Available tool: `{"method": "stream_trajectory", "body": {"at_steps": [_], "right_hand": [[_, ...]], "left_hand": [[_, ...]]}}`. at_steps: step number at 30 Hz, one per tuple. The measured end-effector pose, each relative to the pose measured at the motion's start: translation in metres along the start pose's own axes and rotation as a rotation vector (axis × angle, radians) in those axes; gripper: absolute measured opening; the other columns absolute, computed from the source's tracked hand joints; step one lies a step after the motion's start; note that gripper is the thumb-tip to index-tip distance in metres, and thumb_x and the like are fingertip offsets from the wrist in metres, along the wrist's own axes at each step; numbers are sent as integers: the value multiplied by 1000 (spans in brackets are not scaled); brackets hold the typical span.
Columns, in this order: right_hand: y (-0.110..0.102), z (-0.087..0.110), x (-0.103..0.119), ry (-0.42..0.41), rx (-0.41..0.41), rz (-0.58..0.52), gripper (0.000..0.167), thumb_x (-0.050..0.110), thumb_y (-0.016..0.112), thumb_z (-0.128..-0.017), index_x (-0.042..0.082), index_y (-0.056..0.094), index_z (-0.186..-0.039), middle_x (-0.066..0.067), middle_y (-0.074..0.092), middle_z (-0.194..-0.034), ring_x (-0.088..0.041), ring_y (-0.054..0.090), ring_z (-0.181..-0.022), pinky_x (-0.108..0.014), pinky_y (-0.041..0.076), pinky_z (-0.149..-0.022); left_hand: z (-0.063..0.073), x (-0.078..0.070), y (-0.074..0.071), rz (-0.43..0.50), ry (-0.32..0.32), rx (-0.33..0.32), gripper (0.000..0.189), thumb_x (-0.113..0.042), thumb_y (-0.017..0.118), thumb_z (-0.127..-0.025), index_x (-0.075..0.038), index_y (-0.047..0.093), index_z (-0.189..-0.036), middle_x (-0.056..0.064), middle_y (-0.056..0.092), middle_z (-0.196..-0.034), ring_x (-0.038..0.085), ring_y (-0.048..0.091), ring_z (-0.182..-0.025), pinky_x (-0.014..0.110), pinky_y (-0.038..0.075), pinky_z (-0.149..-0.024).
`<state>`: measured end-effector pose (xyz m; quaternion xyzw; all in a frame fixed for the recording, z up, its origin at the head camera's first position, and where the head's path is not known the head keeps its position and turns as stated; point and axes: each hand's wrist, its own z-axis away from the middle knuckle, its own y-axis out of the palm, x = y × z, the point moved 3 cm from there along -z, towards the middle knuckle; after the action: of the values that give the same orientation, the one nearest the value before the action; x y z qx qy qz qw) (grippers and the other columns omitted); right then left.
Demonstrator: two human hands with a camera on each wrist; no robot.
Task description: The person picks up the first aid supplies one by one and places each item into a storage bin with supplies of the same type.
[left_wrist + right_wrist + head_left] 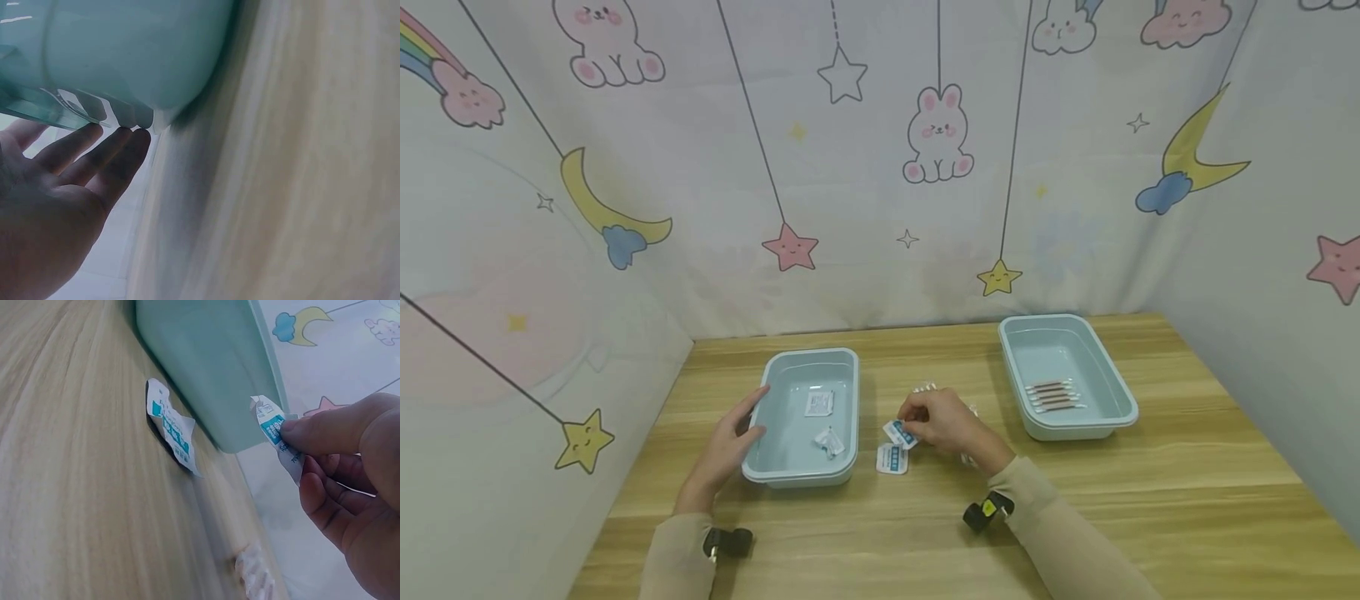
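My right hand [946,419] pinches a small white-and-blue sachet [274,430] between thumb and fingers, just above the table. A second sachet [892,458] with the same blue print lies on the wood near the left tub. My left hand [727,446] touches the left side of the pale blue-green tub [805,358], its fingers fairly straight against the outer wall in the left wrist view. Inside that tub are a flat white packet [819,403] and a crumpled white packet [829,442].
A second blue-green tub [1051,323] stands at the right with several brown-stemmed cotton swabs [1057,396] in it. Partly hidden behind my right hand lies a clear-wrapped bundle [255,572]. A patterned curtain [880,283] closes off the back of the wooden table [895,533].
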<state>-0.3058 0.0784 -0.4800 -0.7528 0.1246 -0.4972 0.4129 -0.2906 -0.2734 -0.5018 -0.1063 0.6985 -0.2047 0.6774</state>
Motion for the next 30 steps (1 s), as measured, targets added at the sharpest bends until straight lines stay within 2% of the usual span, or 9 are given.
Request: {"method": "stream_trajectory", "body": {"at_steps": [5, 10, 12, 19, 30], "right_hand": [[-3, 0, 2, 0, -9, -9, 6, 14, 74, -85, 18, 71, -89, 10, 68, -80, -2, 60, -72, -19, 52, -64], [-7, 0, 4, -16, -29, -2, 6, 13, 74, -84, 17, 71, -88, 9, 68, -80, -2, 60, -72, -19, 52, -63], [-8, 1, 5, -21, -38, 10, 7, 12, 74, -84, 16, 71, -88, 10, 68, -80, -2, 59, -72, -18, 52, -64], [-11, 2, 6, -16, -49, 27, 6, 14, 73, -85, 17, 71, -89, 9, 67, -82, -3, 59, -73, -18, 51, -65], [-18, 3, 11, -19, -82, 10, 5, 14, 73, -85, 16, 71, -90, 8, 68, -83, -3, 59, -73, -18, 51, -65]], "left_hand": [[-1, 2, 0, -23, -5, 0, 64, -2, 49, -94, -16, 29, -154, 17, 16, -162, 45, 18, -146, 59, 23, -115], [7, -18, 0, -17, -19, 6, 63, 0, 48, -94, -11, 29, -154, 21, 16, -161, 47, 18, -145, 60, 24, -114], [8, -21, 0, -13, -24, 6, 62, 0, 47, -94, -10, 30, -153, 21, 16, -161, 47, 17, -146, 60, 23, -114], [0, -2, 0, -26, -8, -1, 63, -4, 49, -95, -19, 31, -154, 15, 17, -162, 43, 19, -147, 58, 25, -115], [-1, 2, 0, -31, -7, -7, 63, -4, 49, -95, -19, 30, -154, 16, 17, -162, 44, 20, -146, 58, 27, -113]]}}
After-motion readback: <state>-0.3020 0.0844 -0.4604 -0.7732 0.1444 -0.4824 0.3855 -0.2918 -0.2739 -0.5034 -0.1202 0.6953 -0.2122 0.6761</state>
